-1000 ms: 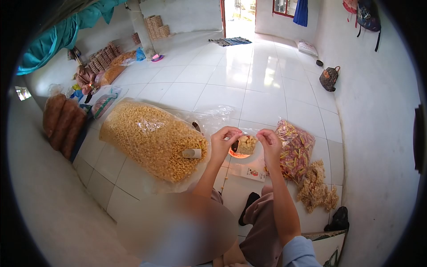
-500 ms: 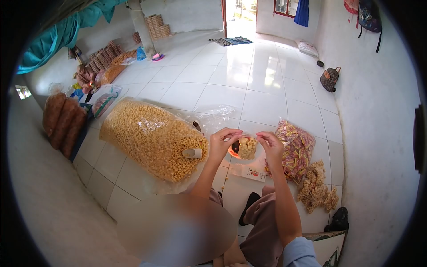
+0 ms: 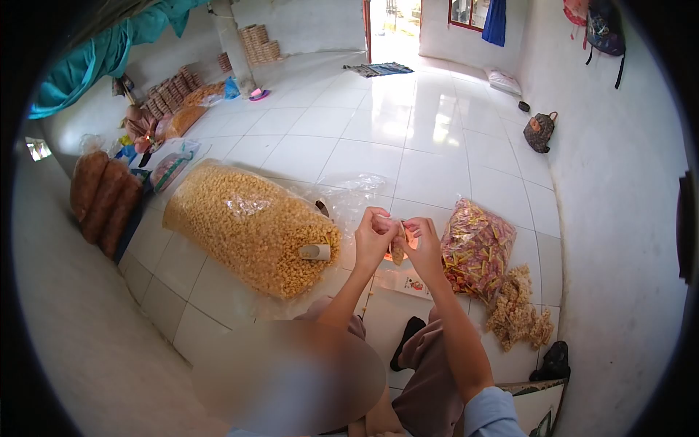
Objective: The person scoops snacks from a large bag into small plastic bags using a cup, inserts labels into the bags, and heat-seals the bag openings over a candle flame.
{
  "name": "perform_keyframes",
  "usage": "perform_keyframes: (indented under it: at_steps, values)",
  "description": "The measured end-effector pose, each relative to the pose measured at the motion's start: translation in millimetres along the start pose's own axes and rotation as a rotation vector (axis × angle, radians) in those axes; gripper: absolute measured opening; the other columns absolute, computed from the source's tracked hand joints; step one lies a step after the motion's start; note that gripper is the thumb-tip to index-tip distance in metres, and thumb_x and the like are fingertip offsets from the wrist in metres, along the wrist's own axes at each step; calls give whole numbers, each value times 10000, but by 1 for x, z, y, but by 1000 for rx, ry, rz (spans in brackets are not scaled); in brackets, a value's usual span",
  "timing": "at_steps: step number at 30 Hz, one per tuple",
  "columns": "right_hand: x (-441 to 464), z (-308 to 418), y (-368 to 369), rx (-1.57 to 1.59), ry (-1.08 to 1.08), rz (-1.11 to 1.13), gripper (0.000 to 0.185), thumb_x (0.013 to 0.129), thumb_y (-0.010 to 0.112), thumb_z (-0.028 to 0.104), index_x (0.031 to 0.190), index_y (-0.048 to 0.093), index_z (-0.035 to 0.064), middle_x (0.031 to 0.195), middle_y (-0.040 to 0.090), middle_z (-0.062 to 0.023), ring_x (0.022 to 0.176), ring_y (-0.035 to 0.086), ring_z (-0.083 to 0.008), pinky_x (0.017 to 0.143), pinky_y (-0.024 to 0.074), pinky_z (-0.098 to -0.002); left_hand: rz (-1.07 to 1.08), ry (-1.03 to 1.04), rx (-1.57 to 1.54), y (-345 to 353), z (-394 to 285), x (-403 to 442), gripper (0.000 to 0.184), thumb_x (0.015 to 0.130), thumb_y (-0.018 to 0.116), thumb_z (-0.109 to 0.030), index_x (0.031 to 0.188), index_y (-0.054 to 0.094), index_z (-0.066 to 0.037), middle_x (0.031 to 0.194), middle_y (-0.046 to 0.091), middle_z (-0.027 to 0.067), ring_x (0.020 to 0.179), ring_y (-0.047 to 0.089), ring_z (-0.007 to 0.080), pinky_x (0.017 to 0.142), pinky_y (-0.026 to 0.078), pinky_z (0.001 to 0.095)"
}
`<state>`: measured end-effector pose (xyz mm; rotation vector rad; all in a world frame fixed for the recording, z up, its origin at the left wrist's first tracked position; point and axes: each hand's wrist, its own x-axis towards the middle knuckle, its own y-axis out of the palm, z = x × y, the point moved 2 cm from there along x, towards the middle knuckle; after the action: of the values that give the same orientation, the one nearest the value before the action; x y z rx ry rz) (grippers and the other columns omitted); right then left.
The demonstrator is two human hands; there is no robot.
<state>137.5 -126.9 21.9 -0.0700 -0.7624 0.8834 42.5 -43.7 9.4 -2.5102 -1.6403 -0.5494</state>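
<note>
My left hand (image 3: 374,237) and my right hand (image 3: 422,246) are close together, fingers pinched on the top of a small clear bag of snacks (image 3: 398,252). The bag hangs between them, partly hidden by the fingers. An orange-lit round container (image 3: 389,255) shows behind it. Below lies a stack of printed clear packaging (image 3: 409,284). To the left, a big clear sack of yellow snack pieces (image 3: 247,218) holds a white scoop (image 3: 314,252) at its mouth. A bag of pink and yellow packets (image 3: 477,247) lies right of my right hand.
Clumped tan snacks (image 3: 517,313) lie on the tiles at the right, near a black bag (image 3: 554,361). Brown filled sacks (image 3: 105,193) lean at the left. Another person (image 3: 140,127) sits at the back left. A patterned backpack (image 3: 539,132) rests by the right wall.
My hands have come together from either side of the small bag. Its top, earlier stretched wide, is now gathered between my fingers, and the bag has turned narrower to view.
</note>
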Motion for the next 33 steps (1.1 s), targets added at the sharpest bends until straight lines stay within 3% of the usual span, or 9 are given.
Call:
perform_keyframes:
  at_steps: [3,6,9,12,14,15,17,26,33]
  values:
    - [-2,-11,9,-82,-138,-7,324,701,667,58,969,487,31,913,491,-92,779,528,-191,645,458,-284,8,-32,-119,5,4,-2,257,711,682,-46,865,477,-32,716,596,69,627,568,73,566,472,191]
    - [-3,-17,10,-48,6,-37,277,709,649,27,943,500,13,894,546,-93,758,563,-172,633,463,-258,42,-75,-115,8,7,-2,291,703,688,-53,894,469,-32,699,586,49,642,568,81,585,469,210]
    - [-1,-20,5,166,117,-47,192,754,618,18,922,528,-1,857,589,-80,759,582,-135,669,462,-236,87,94,113,5,-4,1,324,695,706,-93,924,484,-36,722,593,44,709,570,86,637,458,219]
    - [0,-20,1,395,256,-91,123,798,591,29,905,551,-16,858,610,-77,784,582,-114,712,458,-224,-22,357,467,5,-21,1,353,690,721,-153,953,520,-31,752,600,45,773,564,89,680,443,215]
    - [2,-18,-2,568,326,-41,107,811,576,34,906,552,-12,882,603,-63,827,567,-103,752,445,-221,-172,157,61,4,-9,6,273,727,698,-172,917,574,-21,785,604,41,780,554,80,682,436,202]
    - [3,-19,-3,569,327,-40,107,811,576,34,906,552,-12,882,603,-63,827,567,-103,752,445,-221,-173,156,62,1,-7,7,273,727,698,-172,917,574,-21,785,604,41,780,554,80,682,436,202]
    - [3,-20,-3,617,339,-7,117,812,576,40,918,558,-6,891,602,-63,851,559,-102,775,432,-218,84,-115,-159,0,-1,8,183,773,656,-139,890,590,-15,792,605,25,745,547,72,672,435,201]
    - [4,-20,-6,548,257,-195,163,831,568,74,952,571,-36,921,604,-80,840,574,-117,770,449,-217,57,-131,-221,0,0,4,120,793,634,-110,845,594,-10,732,594,1,677,521,32,621,421,173]
    - [5,-18,-7,582,312,-175,175,822,587,86,943,578,-40,895,602,-66,825,570,-102,758,449,-212,54,-97,-242,2,-3,3,107,800,622,-97,854,593,-10,737,595,5,690,525,33,631,428,179]
